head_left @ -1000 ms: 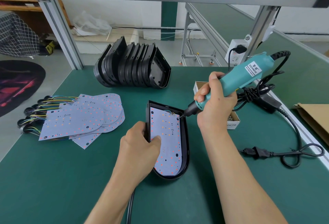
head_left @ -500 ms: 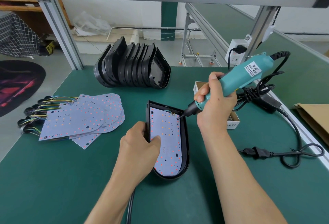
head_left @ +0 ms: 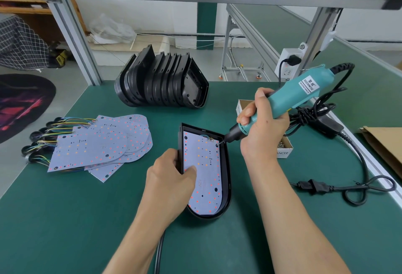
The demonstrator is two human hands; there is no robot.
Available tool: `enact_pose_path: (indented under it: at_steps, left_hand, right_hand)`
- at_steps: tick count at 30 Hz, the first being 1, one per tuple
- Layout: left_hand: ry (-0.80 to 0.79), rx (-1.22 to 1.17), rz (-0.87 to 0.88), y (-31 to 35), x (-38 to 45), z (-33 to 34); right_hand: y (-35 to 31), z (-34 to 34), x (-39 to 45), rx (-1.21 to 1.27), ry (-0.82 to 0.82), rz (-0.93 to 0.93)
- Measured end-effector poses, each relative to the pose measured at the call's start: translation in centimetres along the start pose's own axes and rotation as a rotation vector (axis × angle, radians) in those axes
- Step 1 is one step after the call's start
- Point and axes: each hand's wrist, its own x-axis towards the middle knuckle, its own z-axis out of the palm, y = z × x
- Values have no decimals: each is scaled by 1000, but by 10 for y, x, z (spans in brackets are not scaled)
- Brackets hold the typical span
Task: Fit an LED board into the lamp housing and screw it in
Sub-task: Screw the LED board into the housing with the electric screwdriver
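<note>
A black lamp housing [head_left: 226, 178] lies flat on the green table in front of me, with a pale LED board [head_left: 206, 165] seated inside it. My left hand [head_left: 171, 184] grips the housing's left wall, thumb pressing on the board. My right hand [head_left: 263, 125] holds a teal electric screwdriver [head_left: 300, 93], tilted, its bit touching the board's far right corner near the soldered wires.
Several loose LED boards [head_left: 97, 145] with coloured wires lie to the left. A row of empty black housings [head_left: 163, 82] stands at the back. A small screw box [head_left: 282, 145] sits behind my right hand. Black power cables [head_left: 348, 186] trail on the right beside brown cardboard [head_left: 387, 143].
</note>
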Motion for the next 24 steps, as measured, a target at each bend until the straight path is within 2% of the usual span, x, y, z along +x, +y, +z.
enact_pose_path:
  at_steps: [24]
  left_hand:
    - [13, 18, -5, 0, 1, 0]
  right_hand:
    - [0, 0, -1, -6, -13, -9]
